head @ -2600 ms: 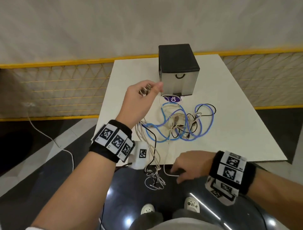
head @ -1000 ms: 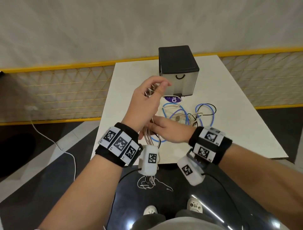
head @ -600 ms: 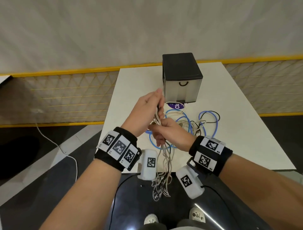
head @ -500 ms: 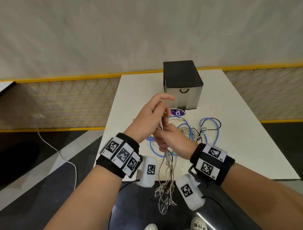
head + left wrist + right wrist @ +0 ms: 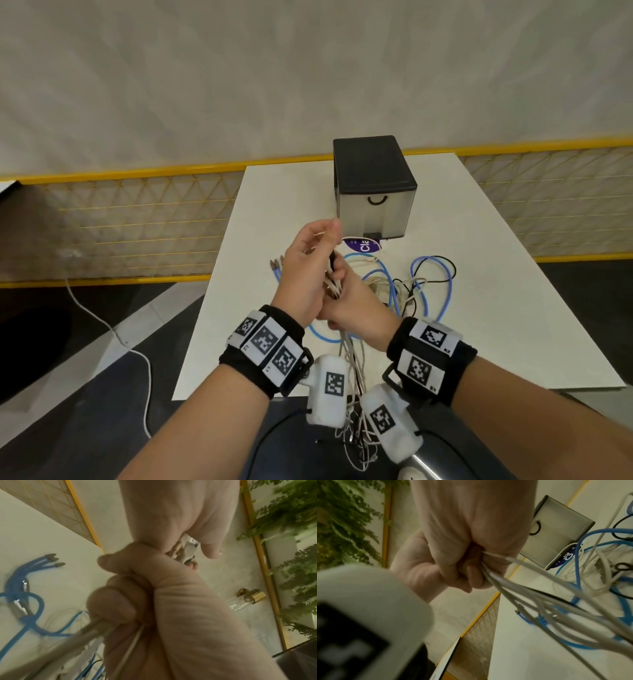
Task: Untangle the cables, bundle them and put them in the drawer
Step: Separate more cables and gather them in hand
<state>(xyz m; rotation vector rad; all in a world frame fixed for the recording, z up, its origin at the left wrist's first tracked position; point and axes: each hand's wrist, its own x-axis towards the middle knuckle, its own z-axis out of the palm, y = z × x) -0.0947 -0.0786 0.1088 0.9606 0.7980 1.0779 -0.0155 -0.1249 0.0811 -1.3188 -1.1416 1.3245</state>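
My left hand is raised over the white table and pinches the plug ends of a bunch of white cables. In the left wrist view the metal plugs show between the left hand's fingers. Just below it, my right hand is wrapped round the same white cables, which hang past the table's front edge. A blue cable, tangled with thin black and white ones, lies on the table. Behind it stands the small black drawer box, its drawer closed.
A purple round label lies in front of the drawer box. The blue cable's free plugs lie left of my hands. A yellow-framed mesh fence runs behind the table. A white cord trails on the floor to the left.
My right hand left the table's front edge, rose and gripped the white cables just under my left hand. Over the last half second both hands stay together, barely moving.
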